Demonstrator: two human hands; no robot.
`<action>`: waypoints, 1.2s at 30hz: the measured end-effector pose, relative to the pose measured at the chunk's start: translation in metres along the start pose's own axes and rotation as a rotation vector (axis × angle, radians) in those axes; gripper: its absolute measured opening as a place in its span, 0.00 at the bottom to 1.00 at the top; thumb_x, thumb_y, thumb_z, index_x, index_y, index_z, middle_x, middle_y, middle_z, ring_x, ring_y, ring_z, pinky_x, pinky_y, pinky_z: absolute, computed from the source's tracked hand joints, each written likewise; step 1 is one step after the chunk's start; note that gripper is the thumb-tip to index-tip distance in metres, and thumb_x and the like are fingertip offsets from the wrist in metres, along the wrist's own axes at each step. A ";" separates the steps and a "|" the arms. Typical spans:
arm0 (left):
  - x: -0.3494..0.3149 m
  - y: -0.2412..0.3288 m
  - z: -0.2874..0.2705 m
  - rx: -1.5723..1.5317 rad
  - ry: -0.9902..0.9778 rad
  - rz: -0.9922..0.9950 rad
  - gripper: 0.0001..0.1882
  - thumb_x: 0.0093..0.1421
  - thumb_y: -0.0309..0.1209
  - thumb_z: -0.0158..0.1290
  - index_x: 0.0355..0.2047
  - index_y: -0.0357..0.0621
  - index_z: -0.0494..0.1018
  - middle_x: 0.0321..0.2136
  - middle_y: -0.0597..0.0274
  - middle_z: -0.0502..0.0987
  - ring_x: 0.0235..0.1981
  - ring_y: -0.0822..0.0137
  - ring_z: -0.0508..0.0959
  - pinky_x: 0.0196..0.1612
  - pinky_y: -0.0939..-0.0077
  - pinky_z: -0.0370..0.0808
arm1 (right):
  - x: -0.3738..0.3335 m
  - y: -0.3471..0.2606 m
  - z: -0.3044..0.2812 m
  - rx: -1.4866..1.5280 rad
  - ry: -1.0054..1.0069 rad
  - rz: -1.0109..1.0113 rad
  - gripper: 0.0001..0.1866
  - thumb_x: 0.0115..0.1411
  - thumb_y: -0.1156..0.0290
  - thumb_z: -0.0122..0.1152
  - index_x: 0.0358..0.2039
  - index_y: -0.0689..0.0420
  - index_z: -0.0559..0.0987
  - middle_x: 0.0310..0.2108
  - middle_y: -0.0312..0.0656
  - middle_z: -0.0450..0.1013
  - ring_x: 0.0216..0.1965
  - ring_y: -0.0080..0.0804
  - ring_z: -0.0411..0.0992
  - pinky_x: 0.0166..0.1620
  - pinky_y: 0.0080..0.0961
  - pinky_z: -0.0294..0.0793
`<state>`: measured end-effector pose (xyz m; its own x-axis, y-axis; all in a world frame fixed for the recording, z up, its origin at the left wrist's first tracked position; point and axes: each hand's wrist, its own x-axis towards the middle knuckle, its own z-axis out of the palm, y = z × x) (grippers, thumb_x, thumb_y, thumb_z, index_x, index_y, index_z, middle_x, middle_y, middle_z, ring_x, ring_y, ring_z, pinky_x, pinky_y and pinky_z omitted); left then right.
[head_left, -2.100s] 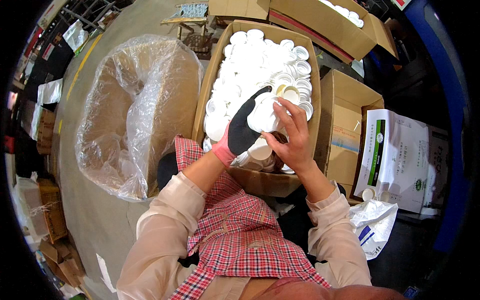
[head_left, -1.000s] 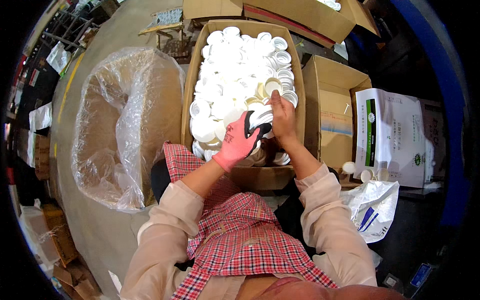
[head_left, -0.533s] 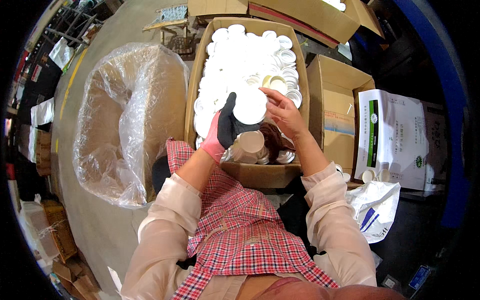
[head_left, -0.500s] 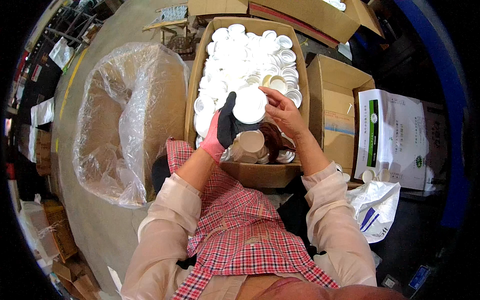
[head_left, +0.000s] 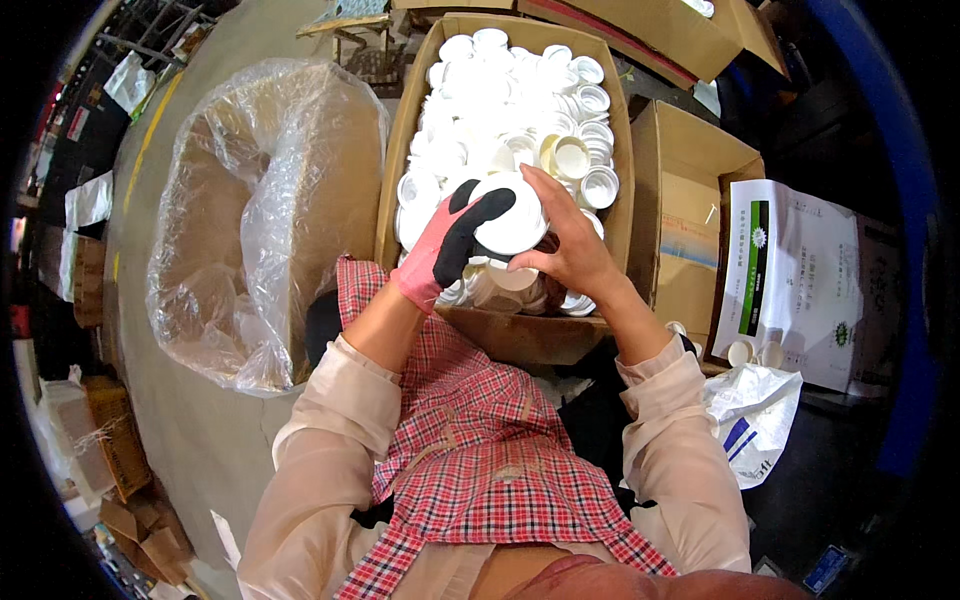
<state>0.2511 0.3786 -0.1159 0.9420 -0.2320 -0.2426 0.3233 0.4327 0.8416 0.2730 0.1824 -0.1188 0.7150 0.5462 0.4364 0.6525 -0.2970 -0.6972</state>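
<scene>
A round white plastic lid (head_left: 508,215) is held between my two hands, above the near part of a carton full of such lids. My left hand (head_left: 450,235), in a pink glove with black fingers, grips its left side, with fingers lying across the upper face. Bare, my right hand (head_left: 575,240) curves round the right edge, fingertips at the top and thumb low. Loose white lids (head_left: 490,110) fill the carton (head_left: 622,200); glare washes out many of them. One cream-coloured lid (head_left: 571,157) lies just beyond my right fingers.
A carton lined with clear plastic film (head_left: 270,220) stands to the left. On the right are an open carton (head_left: 690,200), a white printed sheet (head_left: 800,270), a white plastic bag (head_left: 750,410) and two small cream lids (head_left: 755,353). Another carton (head_left: 650,30) lies at the far side.
My left fingers have come over the lid's upper face. My right thumb has moved down round its lower edge, and the right hand wraps it more. The view has shifted slightly.
</scene>
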 end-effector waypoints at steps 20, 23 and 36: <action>-0.013 -0.027 -0.099 -0.141 0.051 0.285 0.23 0.70 0.43 0.38 0.58 0.42 0.64 0.52 0.52 0.73 0.52 0.56 0.74 0.57 0.56 0.70 | -0.048 0.112 0.074 -0.546 -0.309 0.318 0.06 0.51 0.71 0.61 0.28 0.60 0.80 0.26 0.51 0.75 0.35 0.52 0.75 0.39 0.45 0.74; -0.009 -0.031 -0.052 0.451 0.198 -0.123 0.27 0.64 0.41 0.53 0.59 0.42 0.64 0.48 0.58 0.75 0.47 0.64 0.76 0.46 0.69 0.77 | -0.023 0.078 0.049 -0.356 -0.134 0.359 0.06 0.50 0.73 0.59 0.25 0.62 0.77 0.25 0.53 0.74 0.32 0.54 0.73 0.36 0.43 0.73; 0.012 -0.022 -0.018 -0.789 -0.223 -0.078 0.24 0.63 0.24 0.48 0.59 0.35 0.59 0.52 0.50 0.71 0.56 0.50 0.70 0.56 0.38 0.69 | -0.061 0.180 0.038 -0.358 -0.201 0.851 0.20 0.55 0.60 0.62 0.44 0.60 0.78 0.42 0.53 0.77 0.45 0.48 0.75 0.47 0.39 0.73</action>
<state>0.2566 0.3818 -0.1464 0.9009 -0.4185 -0.1151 0.4340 0.8739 0.2189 0.3368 0.1252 -0.2925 0.9516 0.1503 -0.2680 -0.0063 -0.8624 -0.5062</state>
